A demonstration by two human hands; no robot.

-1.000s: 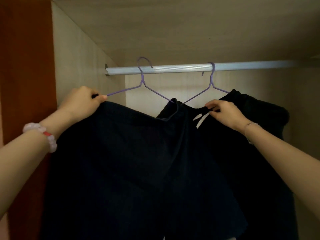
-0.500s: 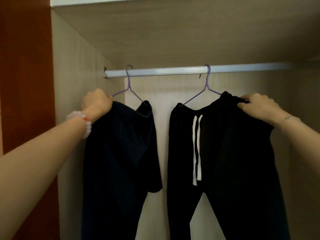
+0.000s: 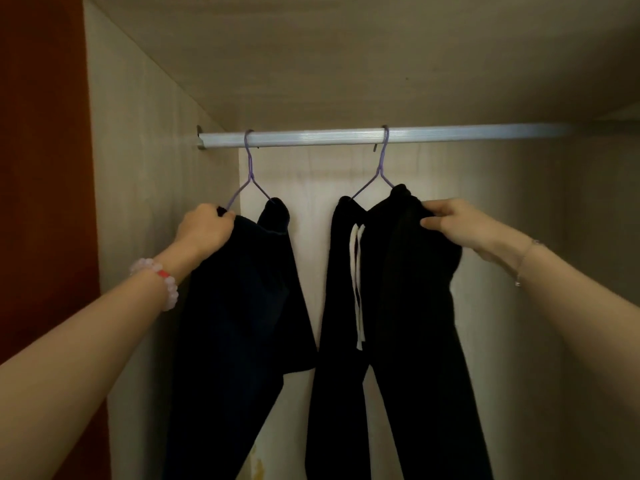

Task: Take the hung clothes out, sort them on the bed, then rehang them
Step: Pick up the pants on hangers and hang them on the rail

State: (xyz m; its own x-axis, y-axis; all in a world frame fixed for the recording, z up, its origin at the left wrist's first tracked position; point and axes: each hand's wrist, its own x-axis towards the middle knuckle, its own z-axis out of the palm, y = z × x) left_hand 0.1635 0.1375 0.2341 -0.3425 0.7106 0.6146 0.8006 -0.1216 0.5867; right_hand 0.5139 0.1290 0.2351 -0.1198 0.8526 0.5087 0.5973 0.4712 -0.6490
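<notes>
We see two dark garments hanging from the metal rail [image 3: 346, 136] that runs left to right across the top of the wardrobe, each on its own purple wire hanger and each with its long axis straight down. The dark blue garment [image 3: 239, 306] hangs on the left hanger [image 3: 247, 174], close to the rail's left end and the wardrobe's left side wall [image 3: 145, 168]; the black trousers [image 3: 408, 306], waistband up, legs pointing down and white drawstrings [image 3: 356, 282] trailing from the waist, hang on the right hanger [image 3: 381, 168] near the rail's middle. A clear strip of the back wall shows between the two. Our left hand [image 3: 206, 230], a pale bead bracelet [image 3: 159, 282] on its wrist, is closed over the blue garment's top corner at the left hanger's outer tip. Our right hand [image 3: 453, 226], wearing a thin chain bracelet [image 3: 523, 261], pinches the right side of the trousers' waistband between thumb and fingers. Against half a second ago, both garments hang in the same spots and both hands hold the same places; a second ago the blue garment was spread wide across the trousers with its hook off the rail.
</notes>
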